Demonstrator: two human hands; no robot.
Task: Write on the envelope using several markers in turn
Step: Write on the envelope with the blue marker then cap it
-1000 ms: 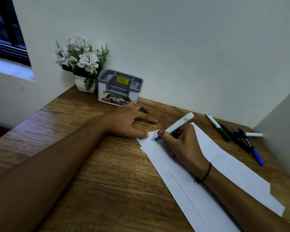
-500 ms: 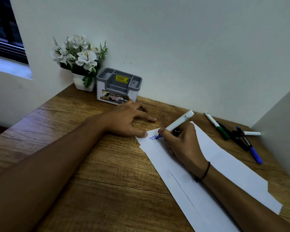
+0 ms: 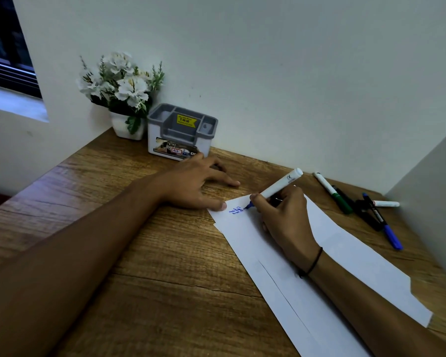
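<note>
— How far along is the writing?

— Early, I judge. The envelope (image 3: 332,256) lies slantwise on the wooden desk (image 3: 150,253), and only a few small blue marks (image 3: 235,210) show at its far corner. The rest of the paper is blank.

— What are the hands doing?

— The right hand (image 3: 283,217) is closed around a white marker (image 3: 276,190), blue tip touching the paper just beside those marks. The left hand (image 3: 198,184) lies flat with fingers spread, holding nothing; its thumb presses the envelope's corner.

— And the other markers?

— Well apart, by the wall to the right: a green marker (image 3: 332,193), a blue marker (image 3: 382,222), a black one under it, and a white piece (image 3: 385,203) that I cannot identify. None looks in use, so the turns with other colours seem yet to be done.
</note>
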